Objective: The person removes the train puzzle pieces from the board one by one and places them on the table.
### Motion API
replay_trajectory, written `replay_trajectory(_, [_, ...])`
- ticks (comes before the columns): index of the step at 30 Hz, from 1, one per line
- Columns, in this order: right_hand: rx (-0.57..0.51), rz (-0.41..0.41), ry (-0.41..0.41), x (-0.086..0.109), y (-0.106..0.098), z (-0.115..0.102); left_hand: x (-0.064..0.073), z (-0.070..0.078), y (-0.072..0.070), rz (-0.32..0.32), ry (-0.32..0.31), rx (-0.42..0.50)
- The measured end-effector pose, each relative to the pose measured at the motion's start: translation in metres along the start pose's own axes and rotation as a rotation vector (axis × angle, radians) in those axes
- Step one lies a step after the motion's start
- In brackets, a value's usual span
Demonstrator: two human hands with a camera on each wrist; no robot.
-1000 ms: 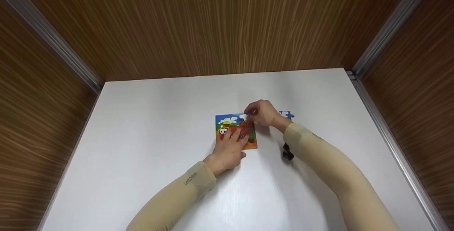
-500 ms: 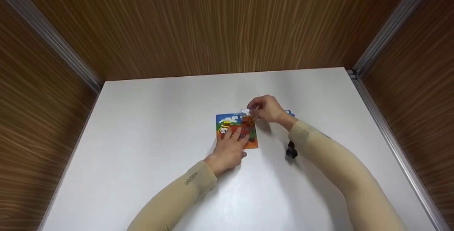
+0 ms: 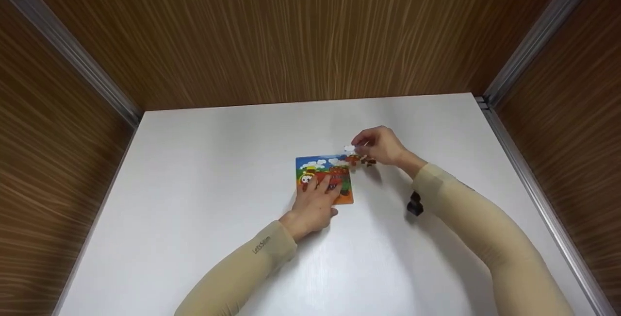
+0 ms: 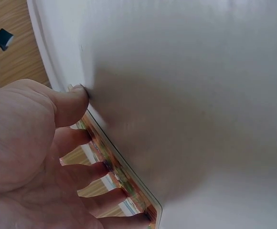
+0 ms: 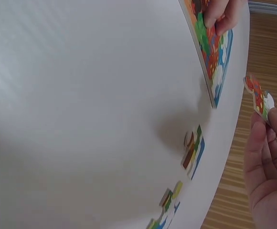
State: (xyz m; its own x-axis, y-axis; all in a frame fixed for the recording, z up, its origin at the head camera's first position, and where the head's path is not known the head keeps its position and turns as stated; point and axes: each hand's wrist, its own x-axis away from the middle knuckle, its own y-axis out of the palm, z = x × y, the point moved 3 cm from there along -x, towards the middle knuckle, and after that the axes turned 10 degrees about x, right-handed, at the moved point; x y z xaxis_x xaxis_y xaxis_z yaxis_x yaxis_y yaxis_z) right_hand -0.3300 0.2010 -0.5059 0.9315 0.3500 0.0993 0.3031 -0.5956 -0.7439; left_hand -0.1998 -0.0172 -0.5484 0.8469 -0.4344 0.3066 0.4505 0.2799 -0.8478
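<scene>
A small colourful jigsaw puzzle board (image 3: 324,162), with a cartoon face and clouds, lies on the white table. My left hand (image 3: 313,208) rests on its lower part, fingers spread; in the left wrist view the fingertips touch the board's surface. Just off the board's upper right corner, my right hand (image 3: 382,146) pinches a puzzle piece (image 5: 259,97) between thumb and fingers. Red, green and white show on this piece, and it is held above the table. Below the hand in the right wrist view lies a loose brown, white and blue puzzle piece (image 5: 194,153); the left palm covers part of the board.
More loose puzzle pieces (image 5: 168,206) lie farther along the white table (image 3: 218,185) in the right wrist view. A small black object (image 3: 415,204) sits at the right forearm's underside. Wood-patterned panels (image 3: 310,34) stand behind and at both sides.
My right hand has moved right and slightly back, carrying the puzzle piece away from the board's upper right corner. The left hand stays in place on the board.
</scene>
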Motion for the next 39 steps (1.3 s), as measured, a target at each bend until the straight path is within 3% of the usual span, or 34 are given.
replay_trajectory(10, [-0.009,0.051,0.028,0.011,-0.023,0.019,0.0,-0.005,-0.002,-0.002,-0.009,0.003])
replay_trajectory(16, [0.012,0.071,0.09,0.022,-0.031,0.034,0.0,-0.008,-0.001,-0.013,-0.019,0.008])
replay_trajectory(26, [-0.071,0.077,0.18,0.039,-0.046,0.059,-0.001,-0.009,-0.001,0.005,-0.005,0.0])
replay_trajectory(39, [-0.08,0.087,0.292,0.048,-0.059,0.093,-0.002,-0.009,-0.003,-0.005,-0.023,0.012])
